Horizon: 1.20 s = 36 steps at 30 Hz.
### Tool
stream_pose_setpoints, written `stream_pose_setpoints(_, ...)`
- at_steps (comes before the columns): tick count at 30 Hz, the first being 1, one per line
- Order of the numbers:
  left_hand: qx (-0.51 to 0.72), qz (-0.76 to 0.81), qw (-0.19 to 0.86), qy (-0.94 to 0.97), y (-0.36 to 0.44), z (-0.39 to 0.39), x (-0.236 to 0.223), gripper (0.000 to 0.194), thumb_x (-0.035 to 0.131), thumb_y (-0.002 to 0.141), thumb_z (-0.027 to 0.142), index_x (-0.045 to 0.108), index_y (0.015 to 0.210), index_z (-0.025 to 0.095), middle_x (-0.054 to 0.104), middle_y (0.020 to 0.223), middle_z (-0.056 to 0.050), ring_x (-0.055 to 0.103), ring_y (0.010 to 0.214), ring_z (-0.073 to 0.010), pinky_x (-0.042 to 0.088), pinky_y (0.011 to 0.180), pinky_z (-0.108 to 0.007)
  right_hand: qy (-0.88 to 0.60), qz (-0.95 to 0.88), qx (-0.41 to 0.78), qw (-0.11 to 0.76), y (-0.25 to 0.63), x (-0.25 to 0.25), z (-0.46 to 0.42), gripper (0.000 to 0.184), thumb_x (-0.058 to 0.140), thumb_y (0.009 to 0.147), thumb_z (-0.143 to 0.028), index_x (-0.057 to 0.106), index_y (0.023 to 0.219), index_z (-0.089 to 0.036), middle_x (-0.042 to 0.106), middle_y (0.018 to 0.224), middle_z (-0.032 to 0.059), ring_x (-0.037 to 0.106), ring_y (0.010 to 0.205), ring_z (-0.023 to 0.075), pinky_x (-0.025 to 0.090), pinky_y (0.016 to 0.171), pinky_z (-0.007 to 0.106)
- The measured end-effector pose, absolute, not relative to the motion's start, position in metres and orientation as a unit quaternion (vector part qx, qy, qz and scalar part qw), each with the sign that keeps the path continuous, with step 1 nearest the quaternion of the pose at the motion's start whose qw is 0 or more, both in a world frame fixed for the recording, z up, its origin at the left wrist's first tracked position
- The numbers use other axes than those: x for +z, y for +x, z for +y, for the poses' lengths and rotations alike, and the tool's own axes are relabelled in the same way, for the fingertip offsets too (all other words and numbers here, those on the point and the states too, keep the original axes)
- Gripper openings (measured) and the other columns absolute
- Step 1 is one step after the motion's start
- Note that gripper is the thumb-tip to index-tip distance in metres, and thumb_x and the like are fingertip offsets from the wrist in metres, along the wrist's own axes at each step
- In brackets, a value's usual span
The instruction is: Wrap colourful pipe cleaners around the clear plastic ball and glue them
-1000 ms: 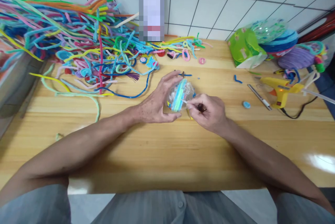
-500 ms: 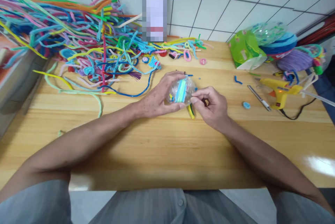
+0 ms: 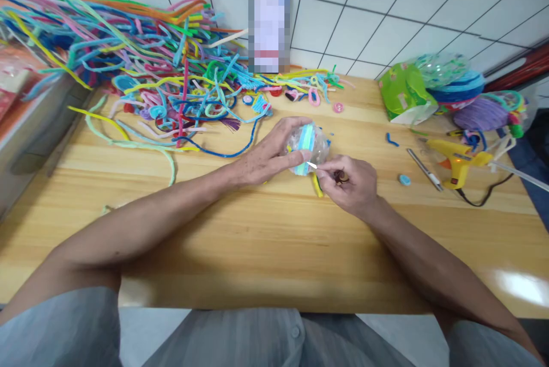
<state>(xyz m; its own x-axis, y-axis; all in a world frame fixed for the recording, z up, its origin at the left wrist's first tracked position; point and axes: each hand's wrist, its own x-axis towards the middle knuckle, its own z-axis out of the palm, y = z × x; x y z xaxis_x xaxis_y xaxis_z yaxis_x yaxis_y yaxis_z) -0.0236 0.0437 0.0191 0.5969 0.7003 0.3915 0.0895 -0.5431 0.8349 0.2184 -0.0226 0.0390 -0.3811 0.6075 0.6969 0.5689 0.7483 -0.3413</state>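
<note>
A clear, rounded plastic ball [image 3: 319,150] with a blue and pale green pipe-cleaner band [image 3: 306,139] across it is in my left hand [image 3: 274,152]. My fingers curve round its far side and the thumb presses on the band. My right hand [image 3: 349,184] pinches a thin white pointed piece [image 3: 313,166] whose tip is at the band's near end; its exact kind is not clear. Something dark brown [image 3: 341,177] shows within the right hand's curled fingers. A yellow pipe-cleaner piece [image 3: 317,185] sticks out below the ball, beside the right fingertips.
A heap of coloured pipe cleaners [image 3: 171,81] covers the back left. A blurred phone [image 3: 269,27] leans on the tiled wall. On the right are a yellow glue gun [image 3: 458,161], a craft knife [image 3: 424,170], a blue button [image 3: 404,179] and a green tissue pack [image 3: 403,92].
The white piece, hidden half a second ago, shows again at the band. My left thumb has moved onto the band. The whole view has shifted slightly.
</note>
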Motion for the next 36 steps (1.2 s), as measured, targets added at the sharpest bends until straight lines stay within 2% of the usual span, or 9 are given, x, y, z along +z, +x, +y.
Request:
stream_pose_setpoints(6, 0.37, 0.246, 0.394, 0.805, -0.024, 0.042, 0.021, 0.066, 0.065, 0.108, 0.058, 0.048, 0.162, 0.025, 0.057, 0.161, -0.013, 0.055, 0.152, -0.0332, 0.046, 0.131, -0.051, -0.336, -0.839, 0.0, 0.428, 0.219, 0.039, -0.021, 0.014, 0.071, 0.092, -0.014, 0.069, 0.089, -0.028, 0.07, 0.063, -0.0079, 0.057, 0.045, 0.01, 0.043, 0.05, 0.026)
stream_pose_setpoints(15, 0.371, 0.243, 0.379, 0.812, -0.023, 0.04, 0.02, 0.067, 0.062, 0.108, 0.061, 0.046, 0.161, 0.024, 0.056, 0.16, -0.015, 0.055, 0.152, -0.0318, 0.046, 0.131, -0.05, -0.314, -0.847, -0.013, 0.429, 0.214, 0.035, -0.019, 0.018, 0.066, 0.09, -0.01, 0.065, 0.086, -0.027, 0.068, 0.062, -0.0074, 0.061, 0.05, 0.0113, 0.047, 0.053, 0.025)
stream_pose_setpoints(19, 0.384, 0.233, 0.34, 0.826, -0.024, 0.04, 0.017, 0.067, 0.067, 0.106, 0.058, 0.046, 0.161, 0.024, 0.056, 0.159, -0.017, 0.056, 0.152, -0.0327, 0.048, 0.13, -0.052, -0.273, -0.853, 0.011, 0.446, 0.218, 0.042, -0.023, 0.02, 0.066, 0.086, -0.008, 0.063, 0.084, -0.027, 0.062, 0.058, -0.009, 0.056, 0.048, 0.0109, 0.044, 0.052, 0.025)
stream_pose_setpoints(21, 0.394, 0.219, 0.311, 0.837, -0.024, 0.039, 0.014, 0.075, 0.075, 0.101, 0.056, 0.045, 0.161, 0.024, 0.056, 0.16, -0.018, 0.055, 0.153, -0.0347, 0.048, 0.13, -0.055, -0.309, -0.829, 0.038, 0.465, 0.227, 0.048, -0.02, 0.016, 0.069, 0.087, -0.013, 0.065, 0.086, -0.028, 0.063, 0.059, -0.009, 0.055, 0.047, 0.0107, 0.042, 0.051, 0.026)
stream_pose_setpoints(24, 0.404, 0.204, 0.275, 0.848, -0.023, 0.037, 0.011, 0.082, 0.083, 0.094, 0.048, 0.043, 0.162, 0.026, 0.056, 0.16, -0.018, 0.053, 0.156, -0.0369, 0.047, 0.131, -0.059, -0.483, -0.725, 0.071, 0.486, 0.248, 0.053, -0.005, 0.005, 0.07, 0.092, -0.024, 0.067, 0.09, -0.028, 0.067, 0.065, -0.0068, 0.059, 0.053, 0.013, 0.045, 0.054, 0.027)
stream_pose_setpoints(26, 0.411, 0.192, 0.261, 0.852, -0.022, 0.034, 0.01, 0.081, 0.082, 0.093, 0.041, 0.042, 0.162, 0.027, 0.055, 0.161, -0.019, 0.052, 0.157, -0.0372, 0.048, 0.13, -0.06, -0.585, -0.671, 0.091, 0.446, 0.264, 0.049, 0.012, 0.002, 0.068, 0.091, -0.027, 0.067, 0.091, -0.027, 0.07, 0.069, -0.0045, 0.063, 0.059, 0.0159, 0.048, 0.06, 0.03)
stream_pose_setpoints(30, 0.424, 0.176, 0.246, 0.853, -0.021, 0.031, 0.006, 0.082, 0.083, 0.093, 0.037, 0.041, 0.162, 0.027, 0.054, 0.161, -0.02, 0.052, 0.157, -0.0372, 0.051, 0.127, -0.061, -0.692, -0.655, 0.074, 0.294, 0.29, 0.03, 0.039, 0.002, 0.066, 0.088, -0.025, 0.067, 0.09, -0.025, 0.077, 0.079, 0.0022, 0.071, 0.076, 0.0239, 0.053, 0.077, 0.038)
stream_pose_setpoints(33, 0.426, 0.175, 0.244, 0.853, -0.022, 0.031, 0.004, 0.083, 0.084, 0.094, 0.044, 0.041, 0.163, 0.029, 0.054, 0.16, -0.02, 0.052, 0.157, -0.0369, 0.052, 0.127, -0.063, -0.721, -0.657, 0.035, 0.216, 0.299, 0.015, 0.046, 0.009, 0.063, 0.088, -0.021, 0.069, 0.094, -0.025, 0.081, 0.092, 0.0092, 0.075, 0.092, 0.0311, 0.056, 0.086, 0.045)
stream_pose_setpoints(36, 0.428, 0.168, 0.257, 0.85, -0.024, 0.029, 0.005, 0.075, 0.079, 0.1, 0.051, 0.044, 0.162, 0.028, 0.054, 0.16, -0.02, 0.052, 0.157, -0.036, 0.051, 0.127, -0.062, -0.69, -0.695, -0.018, 0.204, 0.299, 0.01, 0.044, 0.009, 0.062, 0.09, -0.023, 0.07, 0.094, -0.023, 0.08, 0.111, 0.0183, 0.072, 0.113, 0.0393, 0.055, 0.101, 0.057)
